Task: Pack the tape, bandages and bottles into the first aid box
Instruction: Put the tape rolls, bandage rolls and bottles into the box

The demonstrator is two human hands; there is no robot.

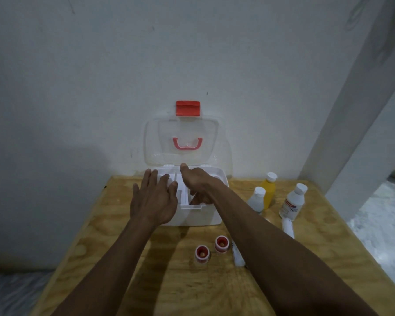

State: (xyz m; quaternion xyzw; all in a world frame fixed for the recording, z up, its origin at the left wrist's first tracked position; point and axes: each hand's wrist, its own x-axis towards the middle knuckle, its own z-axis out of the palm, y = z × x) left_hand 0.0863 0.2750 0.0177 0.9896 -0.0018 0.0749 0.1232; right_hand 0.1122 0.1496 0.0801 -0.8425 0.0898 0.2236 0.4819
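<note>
The white first aid box [211, 215] stands open at the table's far edge, its clear lid [183, 142] with a red latch leaning on the wall. My left hand [154, 199] hovers flat, fingers spread, over the box's left side. My right hand [197, 184] reaches down into the box's right compartment, fingers curled inside; what they touch is hidden. Two red-cored tape rolls [202, 254] [221, 244] sit in front of the box. White wrapped bandages [237, 256] [287, 226] lie partly behind my right forearm. A yellow bottle [268, 192] and two white bottles [257, 199] [292, 204] stand to the right.
The plywood table [192, 288] ends at the white wall behind the box. A white column [351, 110] rises at the right, with floor beyond the table's right edge.
</note>
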